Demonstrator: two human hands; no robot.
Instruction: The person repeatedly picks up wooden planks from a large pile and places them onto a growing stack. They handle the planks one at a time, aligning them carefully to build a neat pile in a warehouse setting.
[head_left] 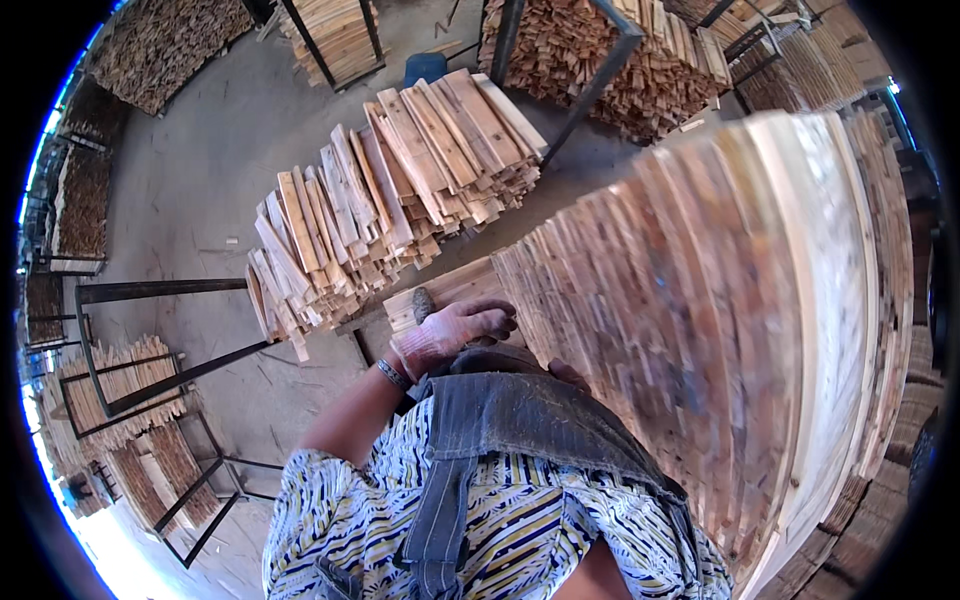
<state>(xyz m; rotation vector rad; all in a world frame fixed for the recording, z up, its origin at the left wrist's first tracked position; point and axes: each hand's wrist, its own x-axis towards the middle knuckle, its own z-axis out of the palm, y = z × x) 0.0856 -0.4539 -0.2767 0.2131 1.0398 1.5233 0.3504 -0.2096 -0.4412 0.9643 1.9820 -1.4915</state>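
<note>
In the head view, the left hand [468, 328], in a pale work glove, hangs in front of the person's dark apron [520, 415], its fingers loosely bent and pointing right. No board shows in its grip, but the palm is hidden, so whether it holds anything I cannot tell. The right hand does not show.

The boards lie around the left hand. Just beyond it is a flat wooden panel [468, 284]. Farther ahead and to its left, a long pile of loose boards [390, 190] lies in uneven overlapping rows, with a black metal frame [165, 291] reaching out at its left end. To the hand's right rises a big stack of boards [660, 300], blurred in places.

As a judgement, much stacking looks done in the big stack, while the uneven pile seems left to handle; how much remains is unclear.
</note>
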